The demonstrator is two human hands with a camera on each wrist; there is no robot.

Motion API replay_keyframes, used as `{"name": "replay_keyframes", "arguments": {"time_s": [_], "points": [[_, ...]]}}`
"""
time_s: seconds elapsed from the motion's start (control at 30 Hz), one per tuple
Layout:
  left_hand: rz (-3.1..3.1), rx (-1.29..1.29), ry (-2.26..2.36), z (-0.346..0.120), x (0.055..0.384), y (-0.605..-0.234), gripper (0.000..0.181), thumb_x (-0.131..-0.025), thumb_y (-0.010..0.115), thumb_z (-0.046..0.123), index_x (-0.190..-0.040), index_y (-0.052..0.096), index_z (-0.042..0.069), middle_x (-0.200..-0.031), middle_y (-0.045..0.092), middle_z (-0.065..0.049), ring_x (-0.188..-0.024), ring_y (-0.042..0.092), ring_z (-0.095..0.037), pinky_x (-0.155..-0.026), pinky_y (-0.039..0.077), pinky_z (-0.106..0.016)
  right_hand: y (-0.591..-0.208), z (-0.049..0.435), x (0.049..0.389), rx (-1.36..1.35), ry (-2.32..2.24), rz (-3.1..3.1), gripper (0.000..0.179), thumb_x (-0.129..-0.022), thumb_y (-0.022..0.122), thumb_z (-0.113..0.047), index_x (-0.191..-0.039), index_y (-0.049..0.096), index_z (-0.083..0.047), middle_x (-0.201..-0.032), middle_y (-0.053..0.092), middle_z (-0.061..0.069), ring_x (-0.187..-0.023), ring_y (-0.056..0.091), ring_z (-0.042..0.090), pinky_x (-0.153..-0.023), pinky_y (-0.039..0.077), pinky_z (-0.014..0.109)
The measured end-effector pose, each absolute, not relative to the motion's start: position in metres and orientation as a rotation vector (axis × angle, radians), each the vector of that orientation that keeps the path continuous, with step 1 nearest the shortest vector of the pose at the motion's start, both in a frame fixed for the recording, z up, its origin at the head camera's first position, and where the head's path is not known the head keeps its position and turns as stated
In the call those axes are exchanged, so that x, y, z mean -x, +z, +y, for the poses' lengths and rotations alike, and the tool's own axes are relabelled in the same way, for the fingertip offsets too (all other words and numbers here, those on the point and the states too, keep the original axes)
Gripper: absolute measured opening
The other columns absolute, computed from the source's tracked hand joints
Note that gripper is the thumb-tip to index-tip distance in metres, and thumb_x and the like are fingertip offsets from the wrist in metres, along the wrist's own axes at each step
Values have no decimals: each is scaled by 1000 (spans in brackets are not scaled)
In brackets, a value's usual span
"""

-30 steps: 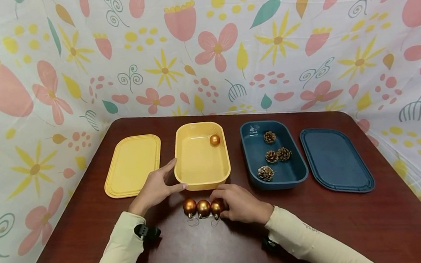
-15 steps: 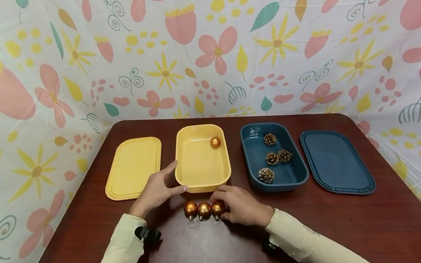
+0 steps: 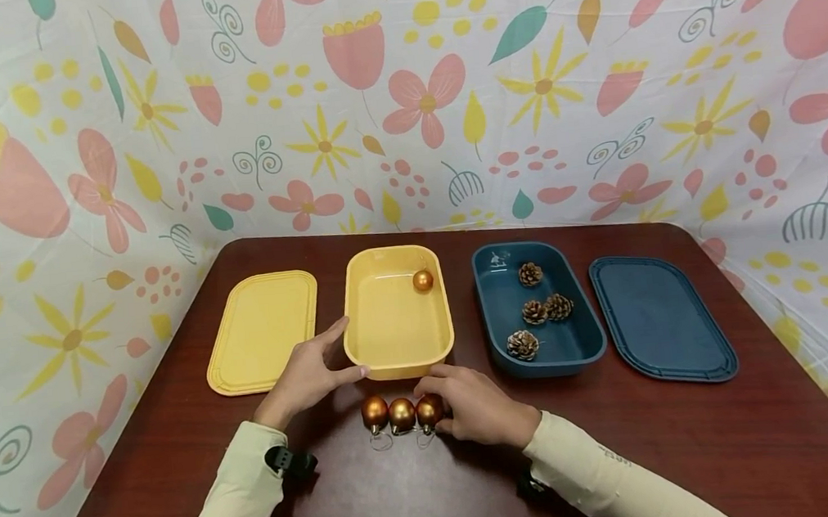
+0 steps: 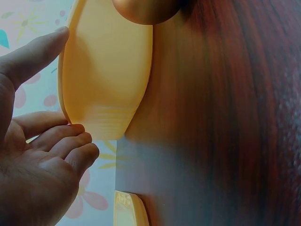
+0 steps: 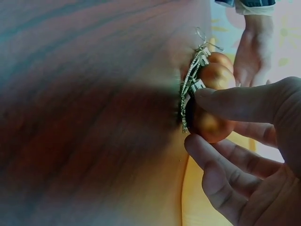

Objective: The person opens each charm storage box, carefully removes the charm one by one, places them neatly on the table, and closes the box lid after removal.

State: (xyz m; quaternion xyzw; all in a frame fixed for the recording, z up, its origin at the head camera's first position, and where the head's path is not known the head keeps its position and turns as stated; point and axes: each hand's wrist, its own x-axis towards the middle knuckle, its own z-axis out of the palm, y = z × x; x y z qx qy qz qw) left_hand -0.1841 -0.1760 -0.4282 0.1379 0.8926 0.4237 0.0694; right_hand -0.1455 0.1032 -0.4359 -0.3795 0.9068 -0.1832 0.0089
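My right hand [image 3: 474,405] holds the rightmost of three copper-gold Christmas baubles between thumb and fingers. That bauble [image 5: 214,123] has a metal cap and a hanging cord loop. Beside it in a row lie the middle bauble [image 3: 401,415] and the left bauble [image 3: 375,412], just in front of a yellow box [image 3: 402,370]. My left hand [image 3: 308,379] rests against the box's near left corner, thumb and index finger touching its rim, the other fingers loosely bent. Inside the box, near the far right corner, is one more bauble [image 3: 422,280].
To the left lies a yellow lid [image 3: 265,329]. A dark blue box [image 3: 490,330] with several pine cones [image 3: 534,311] stands right of the yellow one, and a blue lid [image 3: 663,319] lies beyond it. Patterned cloth [image 3: 432,125] hangs behind the brown table [image 3: 377,508].
The hands, baubles and boxes keep their places. Only the head view has shifted slightly.
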Motion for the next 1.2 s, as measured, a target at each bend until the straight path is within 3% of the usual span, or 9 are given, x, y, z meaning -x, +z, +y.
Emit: {"name": "replay_keyframes", "arguments": {"time_s": [0.67,0.87,1.2], "points": [[2688,-410,1276,-177,184,-429,95,-83,82,35,-158,31,7,-164,32,-10,-147,40,-33,-116,40,-50,-417,110,145,1181,-590,2845,42,-73,88,-14,-112,71,-18,-107,66,-4,-76,60,8,-68,49,21],[2684,-425,1296,-177,184,-429,95,-83,83,33,-158,31,5,-164,32,-11,-147,40,-33,-117,39,-49,-402,112,148,1187,-681,2787,39,-75,87,-14,-111,72,-12,-104,68,4,-75,64,13,-65,50,19],[2695,-423,1288,-176,184,-429,94,-83,83,32,-157,32,5,-164,33,-11,-146,40,-33,-117,39,-48,-378,116,165,1189,-858,2697,37,-78,86,-10,-112,72,-7,-103,72,7,-71,66,9,-65,55,18]]}}
